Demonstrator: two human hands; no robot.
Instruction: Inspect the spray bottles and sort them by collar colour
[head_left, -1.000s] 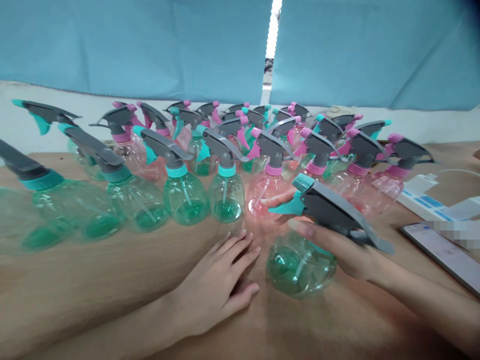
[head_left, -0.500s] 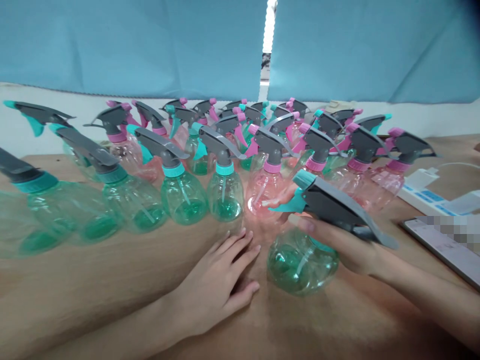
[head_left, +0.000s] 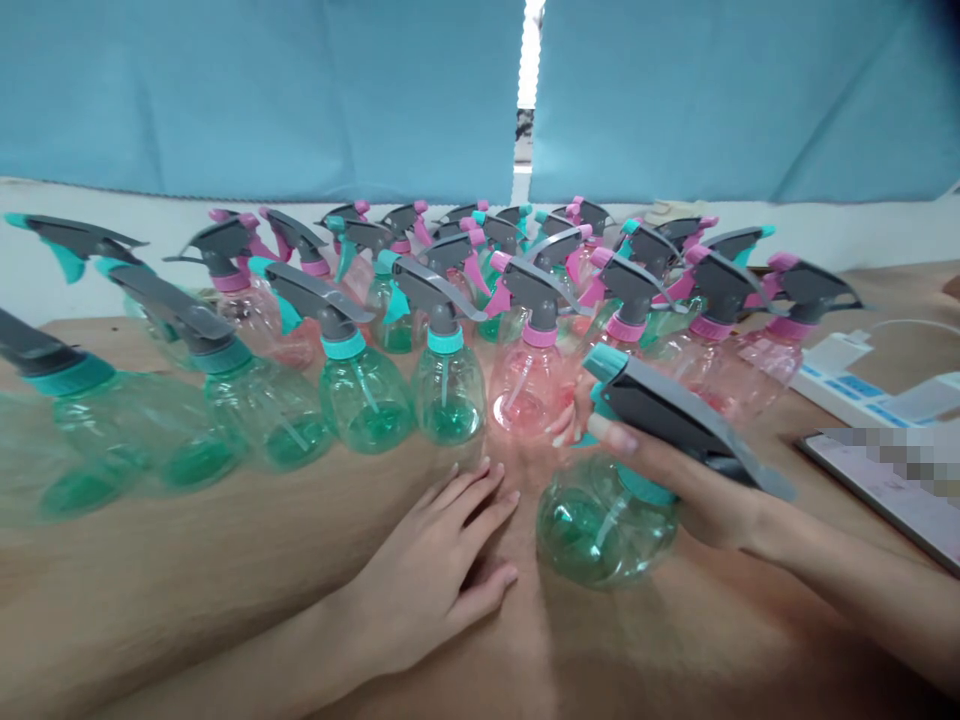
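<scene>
My right hand (head_left: 679,480) is wrapped round the neck of a green spray bottle (head_left: 604,515) with a grey and teal trigger head (head_left: 675,415). Its fingers are curled over the teal trigger, which is pulled in. The bottle stands on the wooden table (head_left: 225,570), just in front of a pink spray bottle (head_left: 529,385). My left hand (head_left: 442,570) lies flat on the table to the left of the green bottle, fingers stretched out, holding nothing.
Several green and pink spray bottles stand in rows across the back of the table, among them a green one (head_left: 446,385). A white power strip (head_left: 847,375) and a phone (head_left: 885,480) lie at the right. Blue curtains (head_left: 262,90) hang behind.
My right fingers have closed over the teal trigger, which stuck out to the left before. The left hand has stayed put. The view shifted slightly.
</scene>
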